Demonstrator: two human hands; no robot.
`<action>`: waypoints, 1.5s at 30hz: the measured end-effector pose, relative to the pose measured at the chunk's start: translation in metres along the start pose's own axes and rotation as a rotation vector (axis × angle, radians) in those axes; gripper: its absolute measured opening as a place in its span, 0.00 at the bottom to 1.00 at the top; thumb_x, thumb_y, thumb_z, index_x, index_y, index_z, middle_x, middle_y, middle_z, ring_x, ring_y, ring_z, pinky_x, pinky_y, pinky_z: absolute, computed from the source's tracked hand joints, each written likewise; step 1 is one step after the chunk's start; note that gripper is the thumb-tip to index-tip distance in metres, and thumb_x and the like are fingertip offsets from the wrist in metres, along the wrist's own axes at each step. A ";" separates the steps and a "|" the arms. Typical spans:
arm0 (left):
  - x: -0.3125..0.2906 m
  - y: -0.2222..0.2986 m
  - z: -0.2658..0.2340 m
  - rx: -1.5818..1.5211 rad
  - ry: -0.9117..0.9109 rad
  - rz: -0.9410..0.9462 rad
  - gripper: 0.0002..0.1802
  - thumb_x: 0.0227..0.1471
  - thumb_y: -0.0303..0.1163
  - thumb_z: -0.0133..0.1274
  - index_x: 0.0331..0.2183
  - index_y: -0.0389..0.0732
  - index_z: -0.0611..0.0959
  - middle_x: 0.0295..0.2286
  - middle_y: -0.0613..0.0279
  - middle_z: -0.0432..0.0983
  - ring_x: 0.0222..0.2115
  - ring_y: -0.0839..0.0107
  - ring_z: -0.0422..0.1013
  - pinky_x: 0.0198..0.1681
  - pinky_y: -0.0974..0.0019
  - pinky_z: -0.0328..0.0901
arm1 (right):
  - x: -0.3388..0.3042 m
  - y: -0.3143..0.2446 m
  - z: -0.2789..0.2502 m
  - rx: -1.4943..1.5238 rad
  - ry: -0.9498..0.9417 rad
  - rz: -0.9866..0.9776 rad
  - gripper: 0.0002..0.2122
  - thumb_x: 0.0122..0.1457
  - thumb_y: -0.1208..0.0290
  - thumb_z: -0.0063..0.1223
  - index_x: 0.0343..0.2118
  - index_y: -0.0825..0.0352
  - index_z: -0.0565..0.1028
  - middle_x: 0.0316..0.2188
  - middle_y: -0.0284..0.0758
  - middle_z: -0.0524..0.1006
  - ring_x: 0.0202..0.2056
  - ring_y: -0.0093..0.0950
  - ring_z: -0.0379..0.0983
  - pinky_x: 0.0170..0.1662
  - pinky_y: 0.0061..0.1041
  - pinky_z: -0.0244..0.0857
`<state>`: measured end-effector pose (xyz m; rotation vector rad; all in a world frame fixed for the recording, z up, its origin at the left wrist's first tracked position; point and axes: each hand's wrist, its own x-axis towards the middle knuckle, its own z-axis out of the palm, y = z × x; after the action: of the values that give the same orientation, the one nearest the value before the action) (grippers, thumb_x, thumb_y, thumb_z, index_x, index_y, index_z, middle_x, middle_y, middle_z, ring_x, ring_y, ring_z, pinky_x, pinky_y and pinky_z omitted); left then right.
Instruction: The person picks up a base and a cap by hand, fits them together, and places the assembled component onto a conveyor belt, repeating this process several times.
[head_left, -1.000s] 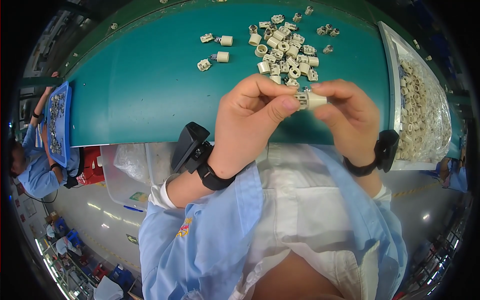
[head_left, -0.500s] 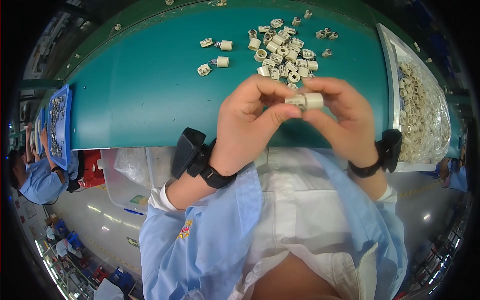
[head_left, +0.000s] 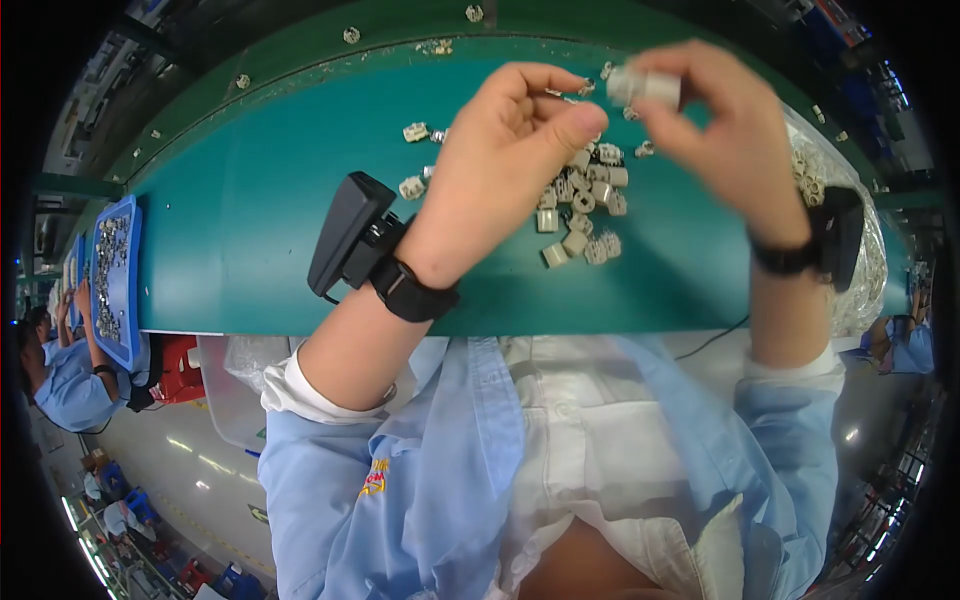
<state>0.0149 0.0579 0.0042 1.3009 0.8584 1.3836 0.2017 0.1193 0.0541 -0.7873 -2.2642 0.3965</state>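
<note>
My right hand point(head_left: 735, 140) is raised over the far right of the bench and pinches a cream cylindrical plastic socket point(head_left: 648, 88) between thumb and fingers. Motion blurs both the hand and the socket. To its left, my left hand point(head_left: 495, 160) hovers above the bench with its fingers half curled. A gap separates that thumb from the index fingertip, and nothing shows held there. Below and between the hands lies a pile of cream plastic parts point(head_left: 583, 200), some cylindrical, some blocky. The left hand partly hides two small groups of parts point(head_left: 413, 187) beside it.
The green bench top point(head_left: 250, 230) spans the view. A plastic-lined box of cream rings point(head_left: 808, 180) stands at the right, partly behind my right wrist. At the far left is a blue tray point(head_left: 128, 290) of small parts, near another person's arm point(head_left: 92, 325). Several loose pieces point(head_left: 351, 35) dot the far ledge.
Both hands have parted and moved away from me. The right hand carries the socket up and to the right; the left has let go of it. More of the pile's near side shows.
</note>
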 end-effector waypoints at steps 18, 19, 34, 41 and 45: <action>0.051 0.013 -0.035 -0.005 0.256 -0.059 0.09 0.54 0.31 0.48 0.37 0.38 0.74 0.30 0.66 0.72 0.32 0.79 0.68 0.36 0.76 0.61 | 0.152 0.259 -0.025 -0.567 -0.546 0.334 0.16 0.42 0.63 0.59 0.32 0.69 0.75 0.29 0.42 0.76 0.32 0.37 0.73 0.36 0.31 0.66; 0.052 0.012 -0.036 0.005 0.265 -0.074 0.09 0.54 0.31 0.48 0.36 0.38 0.74 0.30 0.66 0.72 0.32 0.79 0.68 0.36 0.76 0.61 | 0.152 0.259 -0.027 -0.577 -0.563 0.337 0.18 0.42 0.61 0.59 0.35 0.68 0.74 0.30 0.42 0.76 0.33 0.37 0.73 0.37 0.31 0.66; 0.049 0.028 -0.044 -0.008 0.323 -0.097 0.07 0.52 0.26 0.49 0.34 0.35 0.73 0.29 0.67 0.71 0.30 0.81 0.67 0.36 0.78 0.63 | 0.180 0.133 0.073 -0.310 -0.545 -0.049 0.18 0.51 0.65 0.54 0.45 0.66 0.70 0.37 0.42 0.74 0.39 0.36 0.71 0.41 0.31 0.64; 0.038 0.027 -0.048 0.026 0.347 -0.110 0.13 0.54 0.33 0.48 0.39 0.36 0.71 0.32 0.65 0.72 0.35 0.78 0.69 0.40 0.73 0.63 | 0.166 0.060 0.039 0.175 -0.501 0.097 0.12 0.48 0.70 0.56 0.35 0.70 0.74 0.26 0.36 0.76 0.29 0.25 0.72 0.34 0.22 0.65; 0.023 0.036 -0.023 -0.357 0.159 -0.156 0.16 0.54 0.31 0.48 0.42 0.34 0.68 0.35 0.60 0.73 0.35 0.75 0.70 0.41 0.71 0.64 | 0.098 -0.009 -0.009 0.156 -0.532 -0.099 0.09 0.46 0.70 0.58 0.30 0.68 0.75 0.24 0.35 0.74 0.27 0.26 0.71 0.32 0.22 0.65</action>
<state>-0.0125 0.0748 0.0411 0.8441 0.7586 1.4508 0.1481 0.1755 0.1155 -0.5271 -2.7026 0.8013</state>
